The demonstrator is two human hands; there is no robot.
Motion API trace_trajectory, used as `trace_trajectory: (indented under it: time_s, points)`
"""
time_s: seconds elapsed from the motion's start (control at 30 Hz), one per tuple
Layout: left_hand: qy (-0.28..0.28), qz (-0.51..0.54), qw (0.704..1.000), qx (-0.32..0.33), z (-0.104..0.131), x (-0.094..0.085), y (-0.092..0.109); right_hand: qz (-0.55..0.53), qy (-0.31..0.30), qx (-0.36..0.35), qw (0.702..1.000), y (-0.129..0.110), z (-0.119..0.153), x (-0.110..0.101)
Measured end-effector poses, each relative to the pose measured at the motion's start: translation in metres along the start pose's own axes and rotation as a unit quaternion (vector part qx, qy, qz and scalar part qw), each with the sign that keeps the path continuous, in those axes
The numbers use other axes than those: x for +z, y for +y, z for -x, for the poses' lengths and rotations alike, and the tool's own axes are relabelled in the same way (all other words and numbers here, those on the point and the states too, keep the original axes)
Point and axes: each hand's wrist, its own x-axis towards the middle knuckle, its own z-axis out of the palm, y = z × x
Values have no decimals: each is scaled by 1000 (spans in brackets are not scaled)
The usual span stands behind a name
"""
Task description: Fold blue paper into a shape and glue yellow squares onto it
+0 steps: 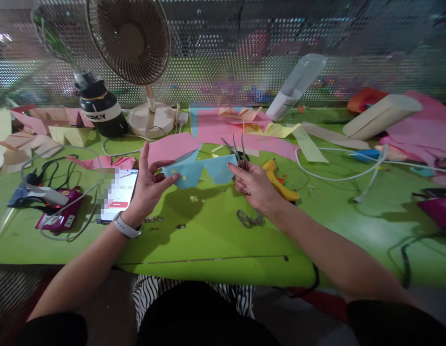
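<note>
Between my hands, above the green table, stretches a light blue paper cutout (188,174) shaped like a pair of glasses, with small pale squares on its left part. My left hand (154,180) pinches its left end between thumb and finger, the index finger pointing up. Its right end is gripped by my right hand (249,180), from which thin metal points, like tweezers or scissor tips (239,146), stick up; their lower part is hidden by the fingers. Below lie tiny pale squares (196,198), small dark bits (154,219) and grey scissor-like handles (246,218).
A yellow glue gun (280,181) lies right of my right hand, a phone (118,197) left of my left wrist. Behind are a fan (150,117), a dark bottle (102,108), a clear bottle (296,86) and pink paper (223,127). Cables (327,180) run across both sides.
</note>
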Motion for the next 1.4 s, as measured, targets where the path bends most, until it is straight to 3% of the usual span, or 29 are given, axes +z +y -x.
trace_trajectory:
  time_s: [0.27,0.53,0.7,0.8,0.87,0.97,1.17,1.4]
  points:
    - [-8,-21,999,39,-2,-1,4,-30,7,-22,999,-1,1,1]
    - [50,-113,990,64,-6,-7,3,-44,3,-25,999,3,3,-1]
    - [115,-298,942,106,-12,-10,11,-46,-8,-30,998,4,4,3]
    - [102,-345,920,155,-14,-12,14,-52,-16,-24,998,5,4,6]
    - [90,-343,915,193,-16,-13,13,-54,-20,-24,998,7,5,8]
    - [97,-289,929,210,-19,-17,8,-53,-22,-26,998,8,7,9]
    - [86,-196,962,170,-20,-18,1,-52,-13,-25,998,5,9,7]
    - [67,-192,967,153,-15,-14,-2,-43,-18,-20,999,6,7,3]
